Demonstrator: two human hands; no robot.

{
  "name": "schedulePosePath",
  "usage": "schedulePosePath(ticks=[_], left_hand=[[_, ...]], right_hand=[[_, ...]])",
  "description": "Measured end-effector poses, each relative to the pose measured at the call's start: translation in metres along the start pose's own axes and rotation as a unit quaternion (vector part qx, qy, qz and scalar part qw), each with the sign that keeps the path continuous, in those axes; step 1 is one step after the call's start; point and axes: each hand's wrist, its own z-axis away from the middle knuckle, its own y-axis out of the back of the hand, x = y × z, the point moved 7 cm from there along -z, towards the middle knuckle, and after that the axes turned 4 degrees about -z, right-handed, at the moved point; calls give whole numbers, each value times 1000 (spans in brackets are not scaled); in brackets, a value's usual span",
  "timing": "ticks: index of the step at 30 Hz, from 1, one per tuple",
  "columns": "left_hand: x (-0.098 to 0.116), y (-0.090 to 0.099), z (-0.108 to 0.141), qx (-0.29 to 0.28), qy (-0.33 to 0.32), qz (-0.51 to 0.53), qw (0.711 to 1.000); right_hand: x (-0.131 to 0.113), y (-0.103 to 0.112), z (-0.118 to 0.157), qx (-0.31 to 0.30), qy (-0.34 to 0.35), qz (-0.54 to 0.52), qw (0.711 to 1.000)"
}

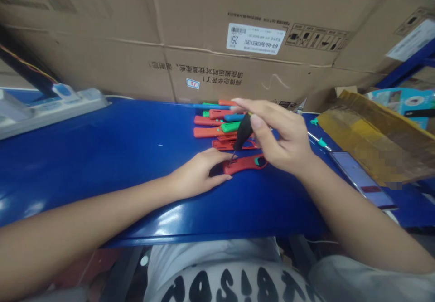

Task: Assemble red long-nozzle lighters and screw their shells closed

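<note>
A red plastic handle piece with a small teal part near its right end lies on the blue table. My left hand has its thumb and fingers closed around the left end of this piece. In my right hand is a black-handled screwdriver, slanted, its thin shaft pointing down at the left end of the red piece. Whether the tip sits in a hole is too small to tell. Just behind lie several red, green, blue and orange pieces in a row, partly hidden by my right hand.
A large cardboard box stands along the back of the blue table. On the left is a white power strip. At the right are a phone and a yellow-taped package.
</note>
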Motion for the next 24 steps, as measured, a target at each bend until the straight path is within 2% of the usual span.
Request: schedulePosePath(ticks=[3, 8, 10, 13, 15, 18, 20, 24], left_hand=[[-1, 0, 0, 0, 3, 0, 1000], [-2, 0, -1, -1, 15, 3, 1000], [-2, 1, -1, -1, 15, 1, 1000], [-2, 0, -1, -4, 15, -1, 1000], [-3, -1, -1, -5, 15, 0, 1000], [-3, 0, -1, 1, 12, 2, 1000], [-3, 0, -1, 3, 11, 0, 1000], [-3, 0, 0, -2, 9, -1, 1000]], right_hand=[[3, -6, -1, -41, -50, -53, 997], [-7, 1, -3, -3, 21, 17, 1000], [-5, -1, -3, -29, 16, 9, 999], [2, -8, -2, -77, -36, -50, 995], [3, -7, -2, -70, -39, -53, 995], [-2, -1, -2, -24, 13, 1, 1000], [-4, 0, -2, -21, 30, 15, 999], [1, -4, -3, -54, -23, -46, 997]])
